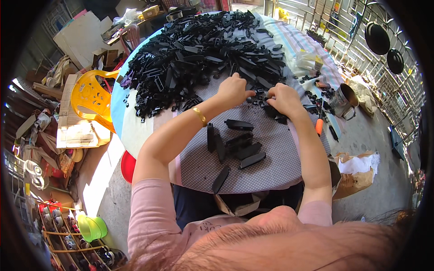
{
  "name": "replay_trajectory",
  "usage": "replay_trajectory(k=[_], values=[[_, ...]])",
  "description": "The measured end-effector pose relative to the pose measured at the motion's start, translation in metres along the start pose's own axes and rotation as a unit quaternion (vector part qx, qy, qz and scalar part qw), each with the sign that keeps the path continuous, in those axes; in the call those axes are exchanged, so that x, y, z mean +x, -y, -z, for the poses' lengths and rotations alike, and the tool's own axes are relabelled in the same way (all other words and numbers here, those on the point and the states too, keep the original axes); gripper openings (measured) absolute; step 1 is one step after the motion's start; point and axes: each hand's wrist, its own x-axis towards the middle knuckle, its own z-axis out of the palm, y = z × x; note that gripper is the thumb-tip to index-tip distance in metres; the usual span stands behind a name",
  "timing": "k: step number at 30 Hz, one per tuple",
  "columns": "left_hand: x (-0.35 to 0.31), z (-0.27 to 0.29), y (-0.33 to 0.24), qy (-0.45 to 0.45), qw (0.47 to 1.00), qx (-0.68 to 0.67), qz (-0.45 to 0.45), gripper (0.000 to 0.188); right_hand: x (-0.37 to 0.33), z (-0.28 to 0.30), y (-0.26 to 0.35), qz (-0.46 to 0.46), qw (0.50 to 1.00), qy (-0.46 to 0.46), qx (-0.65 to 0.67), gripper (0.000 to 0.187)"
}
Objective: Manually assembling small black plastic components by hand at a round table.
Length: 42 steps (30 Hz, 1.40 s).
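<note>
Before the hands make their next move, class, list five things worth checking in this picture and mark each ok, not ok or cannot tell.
1. Both hands in view: ok. The left hand and right hand meet at the near edge of the black pile.
2. Small black part held between the hands: ok, though which fingers pinch it cannot tell.
3. Parts supply in reach: ok, the pile lies just beyond the hands.
4. Set-aside black pieces kept apart from the pile: ok.
5. Orange-handled tool clear of the hands: ok, beside the right wrist.
</note>
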Motion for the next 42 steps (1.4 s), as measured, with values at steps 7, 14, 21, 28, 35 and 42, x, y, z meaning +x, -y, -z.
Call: replay_trajectory(k=[7, 14, 21, 28, 35, 42], values=[[-0.004, -0.004, 0.01, -0.077, 0.992, -0.102, 0.015, 0.031, 0.007, 0.003, 0.008, -0.013, 0.953, -0.142, 0.268, 0.014], [-0.036, 0.003, 0.019, 0.152, 0.703, -0.68, 0.141, 0.03, 0.002, 0.003, 0.039, 0.057, 0.914, -0.226, 0.331, 0.016], [-0.05, 0.0, 0.008, 0.144, 0.656, -0.735, 0.093, 0.041, -0.004, 0.009, 0.053, 0.068, 0.926, -0.231, 0.291, 0.012], [-0.057, 0.0, 0.001, 0.121, 0.666, -0.731, 0.085, 0.032, -0.007, 0.008, 0.064, 0.117, 0.938, -0.242, 0.218, 0.009], [-0.061, -0.006, 0.001, 0.051, 0.69, -0.715, 0.099, 0.026, -0.009, 0.005, 0.069, 0.109, 0.923, -0.195, 0.313, 0.007], [-0.061, 0.007, -0.012, 0.004, 0.752, -0.649, 0.112, 0.028, -0.01, 0.001, 0.067, 0.136, 0.956, -0.214, 0.145, 0.009]])
